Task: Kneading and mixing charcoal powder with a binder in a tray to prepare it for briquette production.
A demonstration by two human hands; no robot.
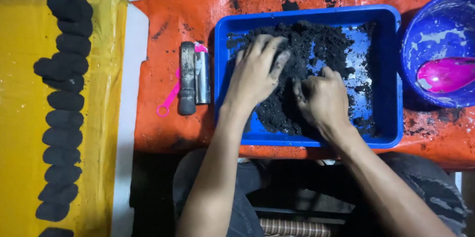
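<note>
A blue rectangular tray [391, 69] lies on an orange tarp [173, 29] and holds a heap of black, damp, crumbly powder [316, 44]. My left hand [255, 71] lies flat on the heap, fingers spread and smeared black. My right hand [322, 99] digs into the powder beside it, fingers curled down into the black mass. Both hands are close together in the tray's middle.
A metal tube mould with a dark plunger [194, 77] and a pink tool [169, 101] lie left of the tray. Several black pressed cylinders [64, 101] line a yellow sheet [20, 118] at far left. A blue bowl [435, 24] with a pink scoop [445, 74] stands at right.
</note>
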